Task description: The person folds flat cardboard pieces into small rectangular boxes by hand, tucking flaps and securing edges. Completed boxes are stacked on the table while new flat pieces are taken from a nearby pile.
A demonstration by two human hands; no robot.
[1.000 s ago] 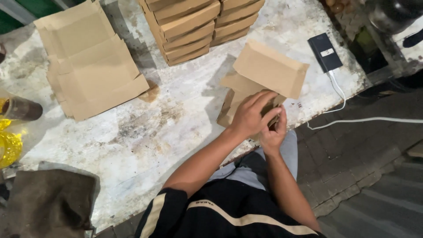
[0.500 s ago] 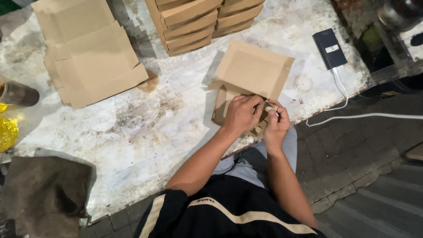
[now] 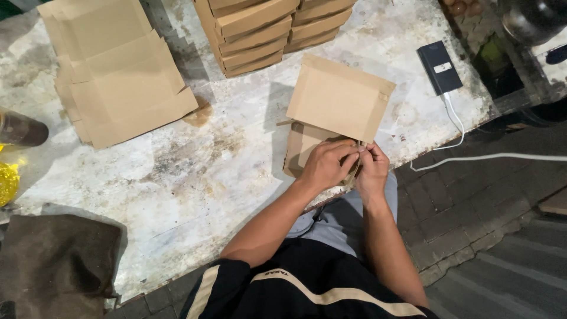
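Cardboard box, half-folded, at near edge of surface; light, stiff, easily creased. Both hands, left and right, pinching front flap. Best held by folded edges.

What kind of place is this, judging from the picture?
Probably a makeshift packing spot outdoors: a worn, stained table on brick paving, stacks of folded cardboard boxes, and flat box blanks nearby.

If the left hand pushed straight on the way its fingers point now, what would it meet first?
The left hand points right, across the near flap of the brown cardboard box, so it would likely meet the right hand's fingertips first; they already look close or touching, though depth is unclear.
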